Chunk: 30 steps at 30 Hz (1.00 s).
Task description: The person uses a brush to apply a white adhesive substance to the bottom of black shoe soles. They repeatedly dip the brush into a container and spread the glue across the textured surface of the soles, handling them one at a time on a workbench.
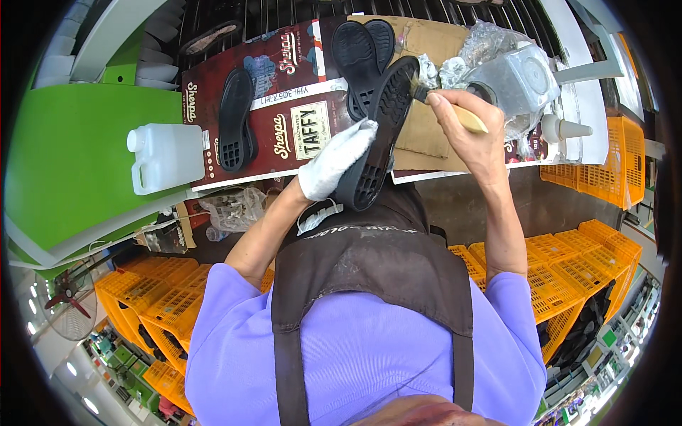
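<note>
A black shoe sole [393, 92] slants across the front of the bench, its cavity side facing up. My left hand [334, 162], in a white glove, is closed on the sole's left edge near its middle. My bare right hand [477, 124] grips a flat brush [470, 120] by its pale wooden handle. The bristles are at the right edge of the sole's forefoot; whether they touch it I cannot tell. Behind the held sole more black soles [352, 51] lie overlapping. Another pair of black soles [233, 117], stacked, rests farther left.
Flattened cardboard [424, 145] covers the bench. A white jug [170, 157] stands at left beside a green panel [78, 156]. At right are a clear plastic container [515, 79], crumpled plastic wrap [490, 42] and a nozzled bottle [558, 128]. Orange crates [568, 266] flank me on both sides.
</note>
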Available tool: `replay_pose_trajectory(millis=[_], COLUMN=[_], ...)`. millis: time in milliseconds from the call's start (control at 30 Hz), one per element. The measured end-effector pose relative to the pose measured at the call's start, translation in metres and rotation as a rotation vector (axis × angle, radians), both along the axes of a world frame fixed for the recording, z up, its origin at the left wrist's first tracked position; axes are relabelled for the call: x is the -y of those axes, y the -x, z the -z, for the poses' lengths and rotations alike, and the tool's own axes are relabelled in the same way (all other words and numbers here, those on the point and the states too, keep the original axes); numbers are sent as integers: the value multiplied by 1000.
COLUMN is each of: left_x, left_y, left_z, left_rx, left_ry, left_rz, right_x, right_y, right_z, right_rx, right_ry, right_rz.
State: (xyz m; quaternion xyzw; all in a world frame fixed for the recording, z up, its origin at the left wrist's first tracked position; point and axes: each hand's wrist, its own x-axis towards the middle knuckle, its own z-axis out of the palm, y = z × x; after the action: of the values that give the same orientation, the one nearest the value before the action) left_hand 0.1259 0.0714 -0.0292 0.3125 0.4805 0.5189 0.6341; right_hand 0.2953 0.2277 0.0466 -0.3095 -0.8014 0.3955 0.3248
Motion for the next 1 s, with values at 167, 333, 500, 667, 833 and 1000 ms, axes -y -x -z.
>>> replay_pose_trajectory(millis=[167, 333, 500, 667, 833, 1000], left_x=[-5, 1, 1, 0, -2, 3], left_y=[-4, 2, 2, 1, 9, 7], left_z=[-25, -6, -10, -23, -19, -21], left_rx=[-48, -214, 84, 553, 624, 704], left_ry=[-11, -25, -28, -28, -100, -33], left_rz=[-32, -64, -55, -118, -139, -3], right_x=[4, 4, 2, 21, 35, -19], right_y=[1, -6, -9, -4, -8, -3], right_z=[-10, -21, -26, -6, -14, 8], right_rx=[70, 25, -50, 43, -90, -121], right_ry=[463, 755, 221, -327, 9, -29], right_rz=[-6, -186, -89, -477, -833, -436])
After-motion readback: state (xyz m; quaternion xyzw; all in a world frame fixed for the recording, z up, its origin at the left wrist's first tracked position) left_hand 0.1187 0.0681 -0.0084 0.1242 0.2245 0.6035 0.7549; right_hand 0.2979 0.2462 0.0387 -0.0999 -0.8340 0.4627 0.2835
